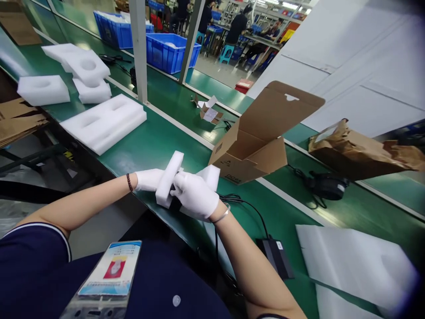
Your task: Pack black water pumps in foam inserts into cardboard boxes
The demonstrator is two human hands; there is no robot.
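Both my hands wear white gloves and meet at the near edge of the green belt [156, 141]. My left hand [148, 179] is closed round one white foam end cap [170, 177] that stands on edge. My right hand [195, 195] is closed over a dark object between this cap and a second foam cap [210, 176] behind it. A black cable [247, 206] runs from under my right hand to a black power adapter [275, 256] on the belt. An open brown carton [257, 141] stands just beyond my hands, flap raised.
Several white foam inserts [104, 122] lie on the belt at left. Blue bins [169, 51] stand behind a metal post [139, 48]. A black device [327, 186], a brown paper bag [355, 153] and white foam sheets [355, 266] are at right. People work in the background.
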